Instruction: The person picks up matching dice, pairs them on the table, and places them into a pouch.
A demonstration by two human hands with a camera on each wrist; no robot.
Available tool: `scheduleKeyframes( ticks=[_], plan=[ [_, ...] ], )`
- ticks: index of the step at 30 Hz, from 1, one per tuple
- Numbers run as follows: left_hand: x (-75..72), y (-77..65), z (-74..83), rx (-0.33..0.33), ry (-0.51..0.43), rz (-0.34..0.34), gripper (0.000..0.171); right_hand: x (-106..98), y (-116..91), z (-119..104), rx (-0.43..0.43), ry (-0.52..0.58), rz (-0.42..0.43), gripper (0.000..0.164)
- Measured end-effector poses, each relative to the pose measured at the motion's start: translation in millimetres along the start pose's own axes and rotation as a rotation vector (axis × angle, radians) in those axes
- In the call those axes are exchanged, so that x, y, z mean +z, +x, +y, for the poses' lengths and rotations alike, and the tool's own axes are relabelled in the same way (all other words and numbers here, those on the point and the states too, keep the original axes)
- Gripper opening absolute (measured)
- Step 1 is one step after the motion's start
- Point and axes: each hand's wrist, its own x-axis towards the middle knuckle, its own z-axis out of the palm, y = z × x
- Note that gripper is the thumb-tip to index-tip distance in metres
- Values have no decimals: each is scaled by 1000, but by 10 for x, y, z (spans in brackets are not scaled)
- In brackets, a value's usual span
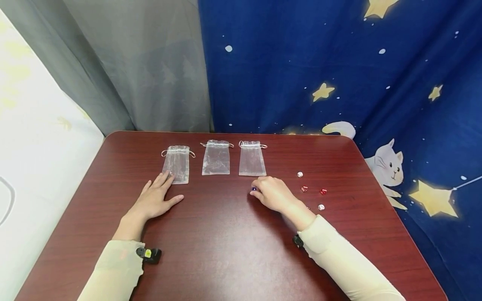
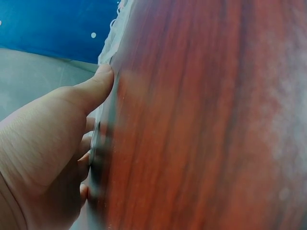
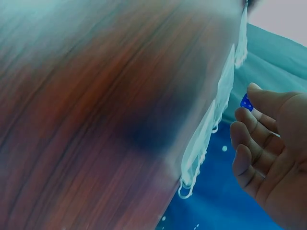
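Observation:
Between thumb and fingertips my right hand (image 1: 276,194) pinches a blue die (image 3: 246,102) with white dots, held above the table. The same die (image 1: 254,189) shows just below the right-hand organza drawstring bag (image 1: 252,161) in the head view. My left hand (image 1: 155,198) rests with fingers spread, its fingertips on the lower edge of the left-hand organza bag (image 1: 180,165). A third organza bag (image 1: 216,159) lies flat between those two. To the right of my right hand lie red dice (image 1: 304,189) and clear dice (image 1: 321,207); another is mostly hidden by my right wrist.
Everything lies on a reddish-brown wooden table (image 1: 211,246) with rounded corners. A grey curtain (image 1: 150,62) and a blue starry curtain (image 1: 271,71) hang behind its far edge. A white surface (image 1: 34,125) stands at the left.

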Motion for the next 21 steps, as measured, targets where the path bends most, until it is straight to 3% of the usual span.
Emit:
scheduleKeyframes(
  ticks=[21],
  plan=[
    [7, -17, 19, -3, -15, 9, 91, 243, 288, -599, -128, -49, -48, 19]
  ],
)
